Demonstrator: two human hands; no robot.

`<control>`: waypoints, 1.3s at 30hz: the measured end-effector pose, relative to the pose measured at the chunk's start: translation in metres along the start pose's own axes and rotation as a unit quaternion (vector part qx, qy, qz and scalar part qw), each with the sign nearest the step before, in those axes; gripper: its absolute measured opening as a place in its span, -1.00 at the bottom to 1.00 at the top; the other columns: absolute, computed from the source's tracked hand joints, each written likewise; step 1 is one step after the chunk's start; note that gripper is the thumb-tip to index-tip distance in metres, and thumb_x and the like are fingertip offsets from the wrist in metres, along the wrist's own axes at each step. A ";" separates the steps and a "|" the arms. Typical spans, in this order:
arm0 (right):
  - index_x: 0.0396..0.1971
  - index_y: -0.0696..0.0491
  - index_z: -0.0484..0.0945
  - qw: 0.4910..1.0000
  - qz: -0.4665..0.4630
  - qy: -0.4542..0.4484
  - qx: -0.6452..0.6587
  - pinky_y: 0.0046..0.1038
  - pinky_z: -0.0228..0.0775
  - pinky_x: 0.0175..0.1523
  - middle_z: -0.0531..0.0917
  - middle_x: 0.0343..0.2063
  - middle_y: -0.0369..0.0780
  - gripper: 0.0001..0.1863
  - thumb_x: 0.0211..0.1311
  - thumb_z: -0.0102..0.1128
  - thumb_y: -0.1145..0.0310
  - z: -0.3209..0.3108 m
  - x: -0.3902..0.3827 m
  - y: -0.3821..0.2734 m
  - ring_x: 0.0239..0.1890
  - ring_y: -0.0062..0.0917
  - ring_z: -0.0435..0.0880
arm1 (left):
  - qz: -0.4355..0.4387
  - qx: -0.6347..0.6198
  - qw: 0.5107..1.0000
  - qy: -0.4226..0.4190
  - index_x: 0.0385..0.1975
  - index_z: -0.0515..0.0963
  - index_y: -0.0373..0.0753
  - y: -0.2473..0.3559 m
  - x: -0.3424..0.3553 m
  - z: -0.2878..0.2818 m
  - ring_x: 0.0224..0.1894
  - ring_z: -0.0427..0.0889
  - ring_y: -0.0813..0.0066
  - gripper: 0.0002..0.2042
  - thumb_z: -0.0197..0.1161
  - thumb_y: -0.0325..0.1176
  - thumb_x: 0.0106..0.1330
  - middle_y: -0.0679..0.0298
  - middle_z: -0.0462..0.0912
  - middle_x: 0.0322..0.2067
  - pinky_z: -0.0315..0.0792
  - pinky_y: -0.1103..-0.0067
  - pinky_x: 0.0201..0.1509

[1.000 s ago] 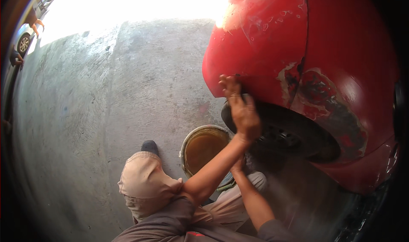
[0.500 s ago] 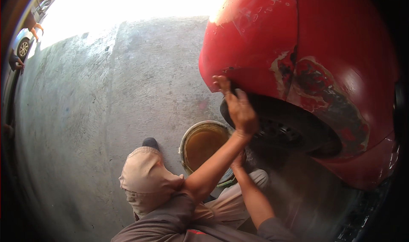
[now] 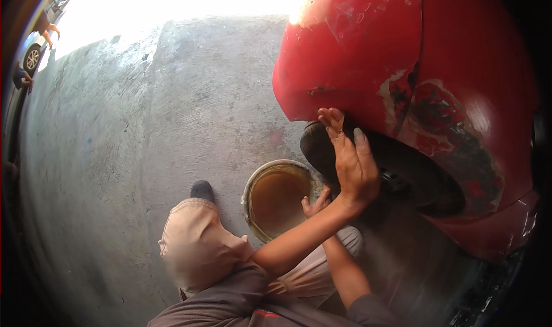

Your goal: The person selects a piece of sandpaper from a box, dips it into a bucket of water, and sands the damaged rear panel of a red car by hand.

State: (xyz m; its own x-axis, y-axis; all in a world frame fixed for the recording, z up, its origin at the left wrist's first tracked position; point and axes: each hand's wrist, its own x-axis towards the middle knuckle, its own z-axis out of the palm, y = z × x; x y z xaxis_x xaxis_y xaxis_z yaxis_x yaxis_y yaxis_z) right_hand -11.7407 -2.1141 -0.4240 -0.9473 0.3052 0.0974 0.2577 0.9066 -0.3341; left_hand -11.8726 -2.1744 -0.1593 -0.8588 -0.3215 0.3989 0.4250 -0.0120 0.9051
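My left hand [image 3: 356, 169] is stretched out in front of the red car's [image 3: 351, 56] lower edge and the wheel [image 3: 397, 180], thumb apart from the fingers, palm side mostly turned away. Its fingertips overlap the bumper's edge; whether they touch cannot be seen. Below my left forearm, my right hand [image 3: 318, 203] hovers at the right rim of a bucket [image 3: 248, 203] of brownish water [image 3: 279, 197], fingers apart. Nothing shows in either hand. The car panel carries a worn patch [image 3: 448, 125] of bare grey and tan filler around the wheel arch.
The bucket stands on the grey concrete floor [image 3: 103, 171] between my bent knees and the wheel. My shoe [image 3: 202, 190] is left of it. At the far left edge are another car's wheel [image 3: 32, 58] and parts of other people.
My left hand has moved right along the bumper's lower edge. My right hand, mostly hidden behind my left forearm before, now shows at the bucket's rim.
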 end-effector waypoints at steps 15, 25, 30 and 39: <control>0.24 0.19 0.29 0.998 -0.005 -0.026 0.048 -0.06 0.50 0.15 0.57 0.04 0.12 -0.18 0.07 0.43 0.06 -0.024 0.005 -0.015 0.09 0.06 0.62 | -0.288 -0.117 0.940 0.143 0.00 0.51 -0.49 -0.072 0.062 -0.040 -0.04 0.66 0.05 -0.42 -0.28 0.00 0.68 -0.04 0.68 -0.15 0.48 0.28 0.17; 0.30 0.11 0.23 0.999 -0.017 -0.014 0.044 0.03 0.47 0.12 0.63 -0.01 0.22 -0.16 0.08 0.38 0.06 -0.023 0.002 -0.017 0.02 0.17 0.64 | -0.307 -0.141 0.934 0.111 0.31 0.32 -0.62 -0.099 0.089 -0.057 0.52 0.17 -0.04 -0.34 -0.27 -0.01 0.66 -0.30 0.30 0.39 -0.02 0.33 0.58; 0.29 0.13 0.23 0.999 0.009 -0.023 0.034 0.01 0.49 0.09 0.64 -0.04 0.22 -0.17 0.07 0.38 0.09 -0.023 0.003 -0.019 -0.01 0.15 0.66 | -0.347 -0.328 0.878 -0.010 0.43 0.20 -0.58 -0.115 0.130 -0.074 0.62 -0.05 0.00 -0.27 -0.28 0.07 0.64 -0.26 0.11 0.51 -0.18 0.38 0.66; 0.27 0.16 0.26 0.999 0.009 -0.016 0.033 -0.02 0.52 0.07 0.65 -0.09 0.20 -0.18 0.06 0.38 0.08 -0.022 0.004 -0.019 -0.07 0.13 0.68 | -0.154 -0.229 0.957 0.094 0.52 0.04 -0.52 -0.131 0.093 -0.042 0.62 -0.04 0.01 -0.33 -0.29 -0.03 0.68 -0.17 0.05 0.55 -0.16 0.37 0.66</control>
State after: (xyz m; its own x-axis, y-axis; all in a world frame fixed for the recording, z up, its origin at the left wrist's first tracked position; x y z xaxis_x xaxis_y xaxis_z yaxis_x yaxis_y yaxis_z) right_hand -11.7450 -2.1232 -0.3963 -0.9483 0.3115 0.0603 0.2637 0.8794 -0.3964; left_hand -11.9957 -2.2424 -0.2467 -0.9146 -0.4011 0.0519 0.2787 -0.5322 0.7994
